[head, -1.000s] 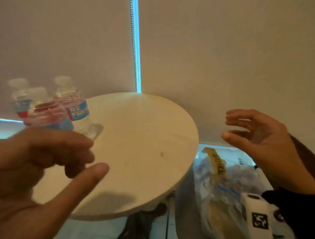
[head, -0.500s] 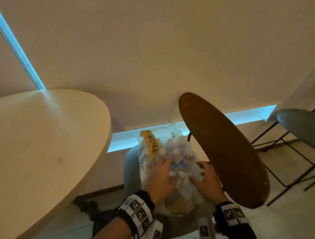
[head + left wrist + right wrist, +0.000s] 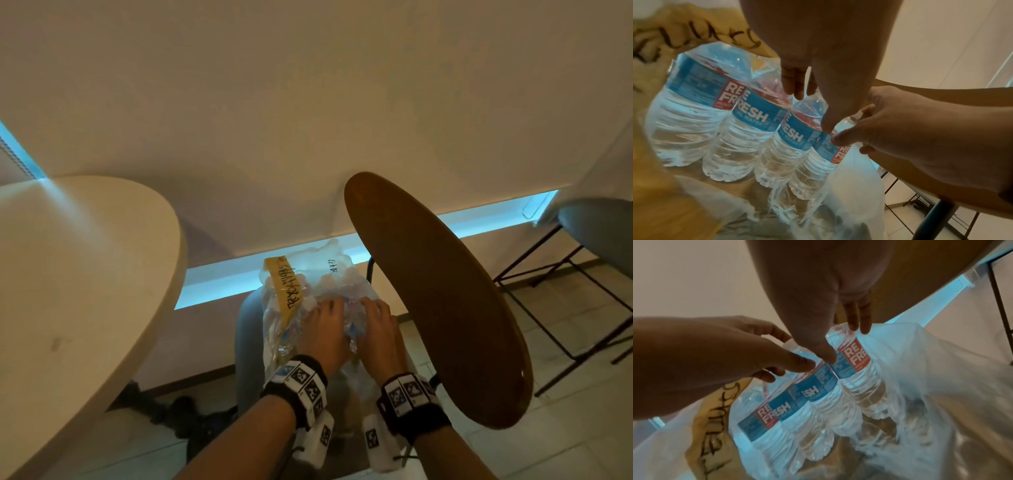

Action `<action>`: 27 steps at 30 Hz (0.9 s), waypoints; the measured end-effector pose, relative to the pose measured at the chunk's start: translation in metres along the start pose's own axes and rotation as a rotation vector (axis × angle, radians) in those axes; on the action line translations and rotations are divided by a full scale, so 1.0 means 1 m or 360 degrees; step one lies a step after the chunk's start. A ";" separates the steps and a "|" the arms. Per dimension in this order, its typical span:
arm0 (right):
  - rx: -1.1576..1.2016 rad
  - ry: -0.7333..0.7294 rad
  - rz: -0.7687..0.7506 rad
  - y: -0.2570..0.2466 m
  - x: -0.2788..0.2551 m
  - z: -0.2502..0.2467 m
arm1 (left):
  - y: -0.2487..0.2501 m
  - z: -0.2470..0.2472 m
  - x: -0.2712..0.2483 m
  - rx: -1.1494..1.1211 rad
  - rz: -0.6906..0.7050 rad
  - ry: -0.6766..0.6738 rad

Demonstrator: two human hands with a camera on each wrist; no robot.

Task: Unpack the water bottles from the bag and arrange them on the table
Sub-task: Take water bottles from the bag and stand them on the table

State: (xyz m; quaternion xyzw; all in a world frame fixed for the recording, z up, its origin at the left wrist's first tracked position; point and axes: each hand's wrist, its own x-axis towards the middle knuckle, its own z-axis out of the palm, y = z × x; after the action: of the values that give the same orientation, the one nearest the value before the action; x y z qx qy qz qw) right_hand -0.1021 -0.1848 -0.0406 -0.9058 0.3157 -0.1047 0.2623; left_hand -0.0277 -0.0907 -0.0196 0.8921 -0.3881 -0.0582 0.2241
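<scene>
A clear plastic bag (image 3: 330,272) with a yellow taped strip (image 3: 283,286) sits on a grey chair seat (image 3: 247,329) beside the round beige table (image 3: 75,274). Inside stand several water bottles with blue and red labels. My left hand (image 3: 327,317) reaches down into the bag. Its fingers and thumb (image 3: 813,112) curl round the neck of one bottle (image 3: 797,135). My right hand (image 3: 375,317) is beside it and grips the top of the neighbouring bottle (image 3: 855,361), thumb on one side and fingers (image 3: 856,324) on the other. The bottles on the table are out of view.
A brown round chair back (image 3: 442,308) leans close on the right of the bag. Farther right stands a second grey chair (image 3: 599,233) on black wire legs. A window blind hangs behind. Tiled floor lies below.
My view swung from the table and its three bottles down to the bag. Both hands went from open above the table into the bag and now grip bottle tops.
</scene>
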 end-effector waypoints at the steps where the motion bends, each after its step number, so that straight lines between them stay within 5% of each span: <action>1: 0.0044 0.0051 0.0003 0.003 -0.003 0.004 | -0.001 0.002 -0.001 0.0019 0.0023 -0.0013; 9: 0.0504 0.0107 0.0100 0.027 -0.019 0.011 | -0.004 0.011 -0.010 -0.0290 -0.0009 -0.0291; 17: 0.0497 0.0238 -0.0225 -0.014 -0.033 -0.066 | 0.012 -0.060 -0.043 -0.0528 -0.0007 0.0200; 27: 0.0625 0.0146 -0.0960 -0.157 -0.045 -0.206 | 0.045 -0.240 -0.118 -0.0491 -0.0072 0.0751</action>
State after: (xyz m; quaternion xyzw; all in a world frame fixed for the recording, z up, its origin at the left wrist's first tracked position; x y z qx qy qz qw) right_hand -0.1295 -0.1370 0.2167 -0.8849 0.0196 -0.2765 0.3742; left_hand -0.0731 0.0523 0.2062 0.8448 -0.2916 0.0878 0.4400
